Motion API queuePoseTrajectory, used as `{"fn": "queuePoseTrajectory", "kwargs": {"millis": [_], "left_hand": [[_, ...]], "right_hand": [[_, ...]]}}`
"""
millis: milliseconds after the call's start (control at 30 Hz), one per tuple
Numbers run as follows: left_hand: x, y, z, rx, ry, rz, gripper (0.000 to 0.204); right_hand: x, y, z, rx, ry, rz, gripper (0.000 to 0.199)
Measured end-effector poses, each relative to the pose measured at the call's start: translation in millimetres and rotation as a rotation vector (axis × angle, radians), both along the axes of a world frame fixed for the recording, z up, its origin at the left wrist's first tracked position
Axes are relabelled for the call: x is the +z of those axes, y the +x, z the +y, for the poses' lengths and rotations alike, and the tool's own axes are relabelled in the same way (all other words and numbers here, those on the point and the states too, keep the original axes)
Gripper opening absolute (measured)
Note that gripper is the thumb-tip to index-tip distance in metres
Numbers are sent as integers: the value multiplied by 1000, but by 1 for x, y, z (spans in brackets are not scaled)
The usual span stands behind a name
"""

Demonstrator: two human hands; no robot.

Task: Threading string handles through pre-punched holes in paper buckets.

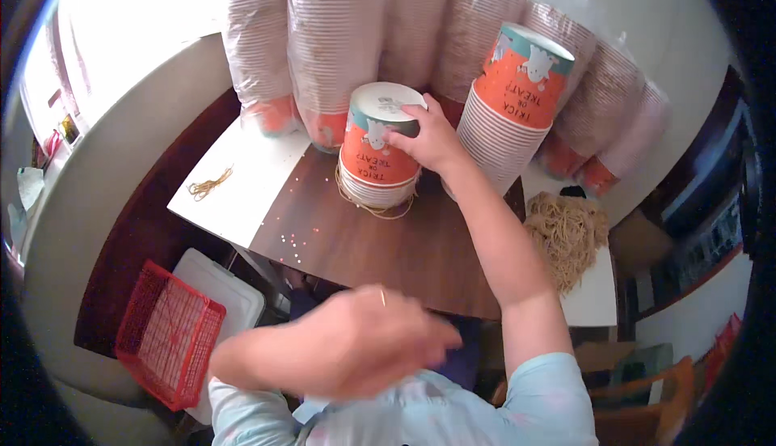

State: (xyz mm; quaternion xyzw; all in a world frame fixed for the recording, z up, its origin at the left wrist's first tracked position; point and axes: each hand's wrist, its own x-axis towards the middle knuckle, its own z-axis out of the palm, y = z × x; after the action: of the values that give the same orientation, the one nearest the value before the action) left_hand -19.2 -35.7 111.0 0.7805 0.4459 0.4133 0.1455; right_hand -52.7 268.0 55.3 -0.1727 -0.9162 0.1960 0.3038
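Note:
A short stack of upside-down orange paper buckets (373,153) with teal bands stands on the brown tabletop. My right hand (428,133) grips the top one, thumb against its side and fingers over its pale base. Thin tan cords (394,215) lie in loops around the stack's lower rims. Just to the right, a taller stack of the same buckets (505,135) leans a little, also upside down. Nearer to me, my left hand (356,341) is lifted over the table's front edge. Motion smears it, and whether its fingers hold anything is hidden.
Tall plastic-wrapped bucket stacks (335,33) line the back. A heap of tan cords (568,236) sits at right, and a small bundle of cords (210,185) at left. Small dots (291,245) speckle the brown board. A red basket (171,329) stands low at left, a wooden chair (671,410) at lower right.

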Motion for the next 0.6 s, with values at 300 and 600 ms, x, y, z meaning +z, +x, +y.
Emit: {"fn": "queuePoseTrajectory", "kwargs": {"millis": [300, 600], "left_hand": [[62, 39, -10, 229, 63, 131, 33], [39, 74, 8, 421, 382, 496, 38]], "right_hand": [[24, 19, 12, -57, 482, 630, 36], [120, 88, 47, -643, 864, 171, 44]]}}
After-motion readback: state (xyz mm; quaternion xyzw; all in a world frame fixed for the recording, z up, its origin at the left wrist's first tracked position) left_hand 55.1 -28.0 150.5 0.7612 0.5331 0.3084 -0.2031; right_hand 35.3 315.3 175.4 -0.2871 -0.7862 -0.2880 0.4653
